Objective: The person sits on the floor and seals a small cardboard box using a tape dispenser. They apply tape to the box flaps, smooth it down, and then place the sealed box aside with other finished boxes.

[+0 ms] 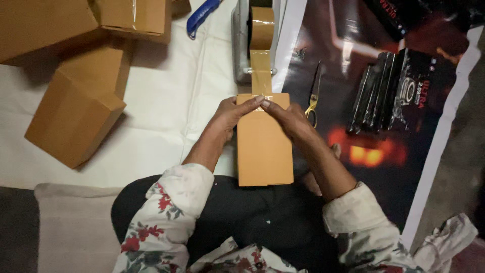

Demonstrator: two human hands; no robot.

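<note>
A small brown cardboard box (264,146) lay lengthwise in front of the person, its near end at their lap and its far end just short of a tape dispenser (252,40). A strip of brown tape (261,71) ran from the dispenser down onto the box's far edge. The left hand (233,112) and the right hand (285,115) met at that far edge, fingers (256,100) closed down and pressing the tape end flat against the box top; neither hand gripped anything else. Yellow-handled scissors (313,96) lay just right of the box. Black shrink-wrapped packs (394,91) sat farther right on a dark printed sheet (353,172). Larger cardboard boxes (76,111) rested on the white cloth (166,101) to the left, with a blue cutter (201,16) near the top.
</note>
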